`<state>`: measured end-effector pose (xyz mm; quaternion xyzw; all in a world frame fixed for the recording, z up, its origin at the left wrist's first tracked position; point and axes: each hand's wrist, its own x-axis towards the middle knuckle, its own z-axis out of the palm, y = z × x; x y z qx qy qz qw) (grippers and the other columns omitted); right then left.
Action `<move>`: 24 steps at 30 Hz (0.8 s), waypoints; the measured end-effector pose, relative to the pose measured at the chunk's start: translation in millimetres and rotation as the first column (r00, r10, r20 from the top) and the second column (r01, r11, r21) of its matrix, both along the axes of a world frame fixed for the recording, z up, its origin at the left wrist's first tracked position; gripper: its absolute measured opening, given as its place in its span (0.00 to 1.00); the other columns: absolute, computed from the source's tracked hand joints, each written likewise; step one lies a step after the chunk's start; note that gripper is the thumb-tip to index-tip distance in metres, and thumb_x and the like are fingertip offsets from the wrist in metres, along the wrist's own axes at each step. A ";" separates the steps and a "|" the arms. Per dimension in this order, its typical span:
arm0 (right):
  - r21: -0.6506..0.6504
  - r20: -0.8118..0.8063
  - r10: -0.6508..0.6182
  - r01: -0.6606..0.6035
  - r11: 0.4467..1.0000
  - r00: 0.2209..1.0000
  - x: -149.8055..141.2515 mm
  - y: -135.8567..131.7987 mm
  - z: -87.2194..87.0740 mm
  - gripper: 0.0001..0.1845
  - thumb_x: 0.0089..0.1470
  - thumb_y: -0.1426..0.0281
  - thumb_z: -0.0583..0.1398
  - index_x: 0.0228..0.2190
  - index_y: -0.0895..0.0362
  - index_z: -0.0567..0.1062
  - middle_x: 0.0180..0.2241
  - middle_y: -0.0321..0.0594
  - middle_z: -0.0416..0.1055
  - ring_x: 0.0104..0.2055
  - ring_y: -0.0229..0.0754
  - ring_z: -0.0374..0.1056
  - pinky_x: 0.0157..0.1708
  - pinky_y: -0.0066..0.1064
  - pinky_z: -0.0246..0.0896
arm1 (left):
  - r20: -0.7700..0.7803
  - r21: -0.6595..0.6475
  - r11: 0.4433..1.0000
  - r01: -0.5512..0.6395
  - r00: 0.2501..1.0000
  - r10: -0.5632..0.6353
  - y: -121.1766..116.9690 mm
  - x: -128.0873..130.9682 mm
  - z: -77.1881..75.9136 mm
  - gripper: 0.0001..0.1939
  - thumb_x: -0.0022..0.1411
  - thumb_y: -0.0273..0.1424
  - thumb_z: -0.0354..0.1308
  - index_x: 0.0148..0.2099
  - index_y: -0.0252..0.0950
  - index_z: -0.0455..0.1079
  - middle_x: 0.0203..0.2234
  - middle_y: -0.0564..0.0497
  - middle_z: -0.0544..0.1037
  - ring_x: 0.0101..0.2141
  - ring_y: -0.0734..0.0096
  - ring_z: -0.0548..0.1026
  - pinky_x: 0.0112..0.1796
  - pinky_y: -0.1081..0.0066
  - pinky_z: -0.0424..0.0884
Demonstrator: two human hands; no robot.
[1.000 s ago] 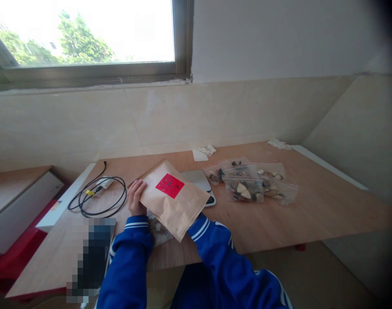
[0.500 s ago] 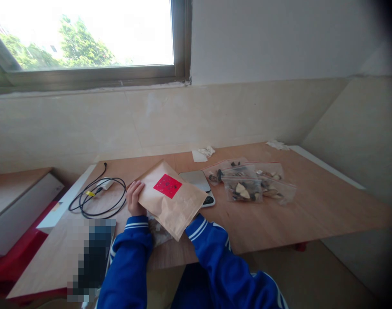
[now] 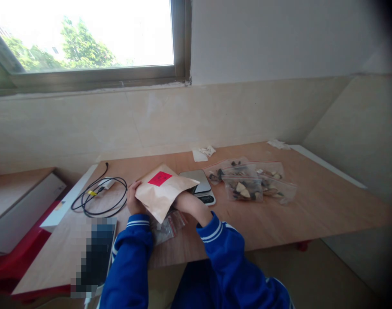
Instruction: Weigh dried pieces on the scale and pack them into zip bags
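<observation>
A brown kraft paper bag (image 3: 160, 197) with a red square label (image 3: 160, 178) is held tilted above the table, its open mouth facing right. My left hand (image 3: 134, 198) grips the bag at its left side, fingers bent around the edge. My right hand (image 3: 193, 207) reaches into the mouth; its fingers are hidden inside, so what they touch does not show. Under the bag lie small clear zip bags (image 3: 166, 231), partly covered. Just behind and right of it stands a white kitchen scale (image 3: 206, 199) with a metal plate and dark display.
Several clear zip bags (image 3: 244, 189) of dried pieces, dark and pale, lie right of the scale. A coiled black cable (image 3: 86, 210) and a blurred-out flat device (image 3: 101, 249) are at left. Crumpled tissue (image 3: 207, 151) lies by the wall. The wooden table (image 3: 312, 214) has a front edge close to me.
My right hand has gone from beneath the bag's lower right into its mouth, which now gapes. The bag has tipped and bulged, uncovering more of the small zip bags.
</observation>
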<state>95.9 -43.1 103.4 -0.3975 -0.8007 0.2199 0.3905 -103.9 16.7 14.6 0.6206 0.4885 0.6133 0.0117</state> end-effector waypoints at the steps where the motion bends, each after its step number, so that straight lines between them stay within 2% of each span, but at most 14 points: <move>1: -0.025 0.023 0.046 -0.045 0.999 0.999 3.8 -1.2 5.3 0.18 0.54 0.73 0.60 0.48 0.53 0.74 0.45 0.41 0.76 0.50 0.47 0.68 0.55 0.36 0.59 | 0.004 -0.010 1.000 0.006 1.000 -0.006 0.0 0.1 0.0 0.16 0.58 0.33 0.54 0.48 0.36 0.71 0.44 0.43 0.74 0.49 0.56 0.71 0.52 0.56 0.64; 3: -0.040 0.054 0.121 -0.119 0.992 0.991 11.6 -4.9 15.4 0.18 0.55 0.74 0.58 0.48 0.54 0.74 0.46 0.42 0.75 0.51 0.46 0.68 0.56 0.39 0.58 | 0.017 -0.031 0.999 0.026 1.000 -0.025 0.4 0.2 -0.3 0.18 0.55 0.34 0.57 0.48 0.34 0.71 0.43 0.42 0.75 0.46 0.56 0.72 0.50 0.57 0.66; 6: 0.033 0.073 0.135 -0.138 0.990 0.988 19.5 -9.1 24.4 0.16 0.55 0.77 0.56 0.45 0.54 0.75 0.46 0.42 0.73 0.52 0.46 0.66 0.54 0.40 0.59 | 0.045 -0.086 0.996 0.037 0.998 -0.033 2.7 -0.4 -3.0 0.21 0.51 0.35 0.60 0.46 0.32 0.71 0.40 0.42 0.76 0.43 0.56 0.74 0.46 0.58 0.68; 10: 0.132 0.116 0.017 -0.032 0.991 0.993 22.3 -8.7 23.1 0.17 0.55 0.80 0.54 0.44 0.53 0.74 0.47 0.43 0.70 0.52 0.46 0.62 0.54 0.42 0.57 | 0.062 -0.131 0.991 0.021 0.998 -0.013 6.9 -2.4 -8.3 0.20 0.50 0.34 0.59 0.45 0.30 0.72 0.39 0.42 0.77 0.41 0.56 0.74 0.43 0.59 0.70; 13: 0.203 0.105 -0.045 0.023 0.979 0.993 24.9 -7.0 20.9 0.18 0.56 0.81 0.53 0.43 0.52 0.73 0.46 0.42 0.69 0.51 0.46 0.61 0.52 0.41 0.58 | 0.031 -0.151 0.989 0.010 0.999 -0.005 8.8 -4.3 -11.0 0.19 0.51 0.33 0.57 0.46 0.31 0.72 0.40 0.41 0.77 0.41 0.56 0.74 0.44 0.60 0.69; 16: 0.262 0.023 -0.091 0.082 0.962 0.996 31.2 -4.4 21.4 0.18 0.57 0.81 0.51 0.42 0.51 0.72 0.43 0.41 0.69 0.49 0.45 0.62 0.50 0.38 0.58 | 0.026 -0.175 0.984 0.012 1.000 -0.007 11.0 -6.5 -13.9 0.19 0.51 0.32 0.55 0.46 0.31 0.71 0.40 0.42 0.77 0.42 0.57 0.74 0.44 0.60 0.69; 19: 0.265 -0.141 -0.148 0.182 0.947 0.979 40.7 -0.4 18.6 0.18 0.58 0.81 0.49 0.42 0.52 0.72 0.40 0.41 0.69 0.47 0.44 0.63 0.49 0.37 0.59 | 0.031 -0.190 0.982 0.006 1.000 0.000 13.4 -8.6 -17.1 0.19 0.52 0.31 0.55 0.46 0.31 0.71 0.40 0.42 0.77 0.42 0.56 0.74 0.44 0.60 0.69; 21: 0.228 -0.270 -0.194 0.258 0.939 0.943 49.0 3.1 10.8 0.16 0.58 0.79 0.48 0.41 0.53 0.72 0.40 0.41 0.70 0.45 0.44 0.64 0.48 0.36 0.59 | 0.021 -0.196 0.981 -0.014 1.000 0.019 14.1 -9.6 -18.8 0.19 0.52 0.31 0.54 0.46 0.32 0.71 0.40 0.42 0.77 0.42 0.56 0.74 0.44 0.59 0.69; 24: 0.120 -0.412 -0.284 0.360 0.925 0.866 63.5 10.6 -11.4 0.10 0.59 0.73 0.50 0.37 0.54 0.70 0.38 0.41 0.70 0.42 0.43 0.67 0.44 0.33 0.62 | 0.010 -0.213 0.976 -0.045 0.999 0.048 14.4 -10.9 -20.6 0.18 0.53 0.31 0.53 0.46 0.33 0.71 0.40 0.42 0.77 0.42 0.54 0.74 0.44 0.58 0.69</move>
